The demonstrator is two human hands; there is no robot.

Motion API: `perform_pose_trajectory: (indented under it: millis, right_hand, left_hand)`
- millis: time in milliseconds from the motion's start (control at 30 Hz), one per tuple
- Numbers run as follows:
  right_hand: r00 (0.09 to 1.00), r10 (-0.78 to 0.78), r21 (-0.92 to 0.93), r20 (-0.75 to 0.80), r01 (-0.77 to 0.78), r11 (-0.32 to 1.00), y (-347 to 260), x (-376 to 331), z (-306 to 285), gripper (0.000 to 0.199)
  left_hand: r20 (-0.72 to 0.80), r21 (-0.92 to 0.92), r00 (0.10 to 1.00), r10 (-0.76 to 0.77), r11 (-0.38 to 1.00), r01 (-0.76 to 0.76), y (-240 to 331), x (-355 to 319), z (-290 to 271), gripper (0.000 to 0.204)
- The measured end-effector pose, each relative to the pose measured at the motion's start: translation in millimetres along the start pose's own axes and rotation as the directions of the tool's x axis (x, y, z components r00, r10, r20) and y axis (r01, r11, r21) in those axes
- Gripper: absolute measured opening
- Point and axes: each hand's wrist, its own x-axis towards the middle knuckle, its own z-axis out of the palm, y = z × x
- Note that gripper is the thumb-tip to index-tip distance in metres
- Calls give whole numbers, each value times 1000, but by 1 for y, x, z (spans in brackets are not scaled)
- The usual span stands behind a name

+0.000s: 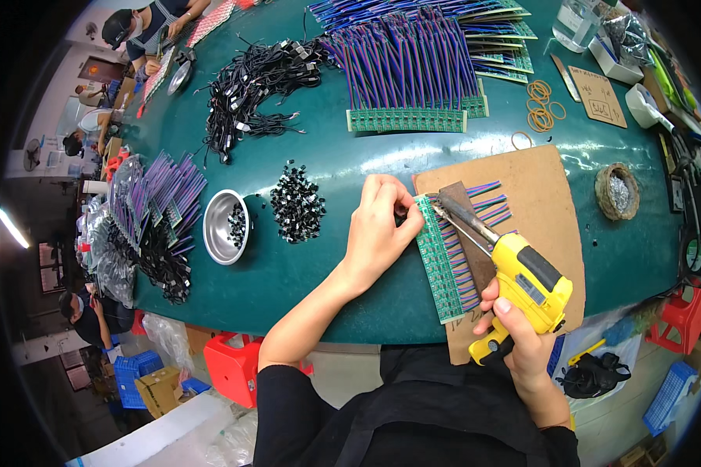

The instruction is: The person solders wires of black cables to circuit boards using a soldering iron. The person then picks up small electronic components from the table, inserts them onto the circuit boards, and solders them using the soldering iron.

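Observation:
My right hand (pixel 519 335) grips a yellow soldering gun (pixel 531 279) by its handle. Its metal tip reaches the far end of a green circuit board strip (pixel 442 268), which lies slanted in front of me. At that same end my left hand (pixel 378 233) is closed in a pinch, with a small black part (pixel 400 215) partly showing between thumb and fingers. Thin blue, red and black wires (pixel 491 204) run from the strip's right side under a brown bar (pixel 479 261). Strip and bar rest on a cardboard sheet (pixel 549 194).
Left of my hand are a pile of small black parts (pixel 297 204) and a metal bowl (pixel 212 227). Farther back lie black cables (pixel 249 89) and wired board strips (pixel 405 119). Rubber bands (pixel 539 117) and a round holder (pixel 604 191) sit right. People work at far left.

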Motion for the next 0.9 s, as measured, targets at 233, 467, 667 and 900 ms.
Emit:
perform_pose_trajectory:
  millis: [233,467,667,900]
  right_hand:
    - [1000,16,-7,10,-16,1000,3,2,0,23]
    - [1000,15,-36,-8,-15,999,0,5,7,22]
    - [999,28,-69,22,-26,997,-1,3,7,22]
    - [1000,-15,6,-24,15,1000,0,-2,0,30]
  left_hand:
    - [125,-184,965,-230,950,251,-1,9,-12,10]
    - [152,-147,961,-233,956,255,-5,16,-12,10]
    - [221,-180,938,-267,934,308,-8,19,-16,10]
    - [232,-180,930,-284,927,328,-5,21,-15,10]
